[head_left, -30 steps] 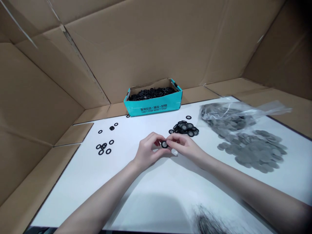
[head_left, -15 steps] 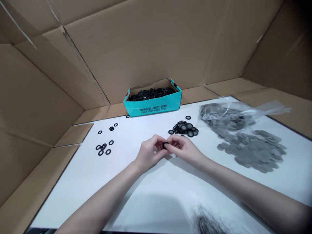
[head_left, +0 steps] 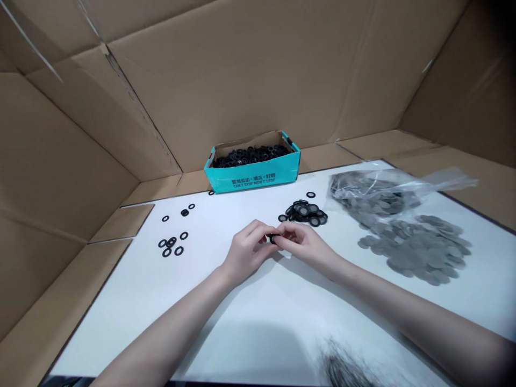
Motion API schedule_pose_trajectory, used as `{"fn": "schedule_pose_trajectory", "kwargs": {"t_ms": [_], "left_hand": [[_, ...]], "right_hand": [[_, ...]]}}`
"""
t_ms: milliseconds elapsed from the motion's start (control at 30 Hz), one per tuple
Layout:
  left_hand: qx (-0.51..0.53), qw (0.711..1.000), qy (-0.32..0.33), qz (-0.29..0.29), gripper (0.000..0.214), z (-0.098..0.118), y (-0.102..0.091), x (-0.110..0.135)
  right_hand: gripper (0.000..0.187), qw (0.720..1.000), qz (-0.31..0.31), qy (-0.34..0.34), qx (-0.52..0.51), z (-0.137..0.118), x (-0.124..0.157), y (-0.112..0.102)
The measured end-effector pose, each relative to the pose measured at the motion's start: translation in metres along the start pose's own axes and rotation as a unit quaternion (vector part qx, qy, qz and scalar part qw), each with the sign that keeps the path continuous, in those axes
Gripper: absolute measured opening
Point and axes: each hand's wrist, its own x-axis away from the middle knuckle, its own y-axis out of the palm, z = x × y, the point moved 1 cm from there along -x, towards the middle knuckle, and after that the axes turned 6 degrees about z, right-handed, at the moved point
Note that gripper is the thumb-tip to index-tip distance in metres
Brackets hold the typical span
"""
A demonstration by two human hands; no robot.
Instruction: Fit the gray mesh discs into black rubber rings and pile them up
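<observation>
Head view: left hand (head_left: 246,251) and right hand (head_left: 303,242) pinch a black ring (head_left: 272,239), probably light and rubbery, best held by its rim.

The bare left hand (head_left: 249,251) and bare right hand (head_left: 304,242) hide most of a small black ring (head_left: 273,239), its centre unreadable; wispy dark hair (head_left: 342,370) is cut off by the bottom edge

My head-worn camera looks forward and down over a flat white tabletop (head_left: 141,285) toward a brown cardboard wall (head_left: 250,80).
</observation>
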Motion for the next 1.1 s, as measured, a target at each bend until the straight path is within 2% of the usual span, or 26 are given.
{"fn": "schedule_pose_trajectory", "kwargs": {"t_ms": [400,700,867,967,1100], "left_hand": [[-0.033,0.999,0.034,0.003,0.016,-0.0021,-0.0011,-0.001],[-0.016,0.998,0.04,-0.045,0.024,-0.0031,-0.0025,-0.001],[-0.023,0.999,0.022,-0.003,0.032,-0.0026,-0.0023,-0.0012],[-0.05,0.998,0.019,0.016,0.023,-0.002,-0.0023,-0.0013],[-0.049,0.998,0.039,0.007,0.016,-0.0014,-0.0027,-0.0016]], "right_hand": [[0.018,1.0,-0.016,0.015,0.007,-0.0003,-0.0005,0.0006],[0.02,1.0,-0.014,0.004,0.013,0.0019,-0.0016,-0.0001],[0.023,1.0,-0.027,0.016,-0.001,-0.0011,-0.0005,0.0004],[0.024,1.0,-0.03,0.004,-0.002,-0.0037,-0.0002,0.0003],[0.023,0.999,-0.033,0.0,0.001,-0.0046,-0.0001,-0.0003]]}}
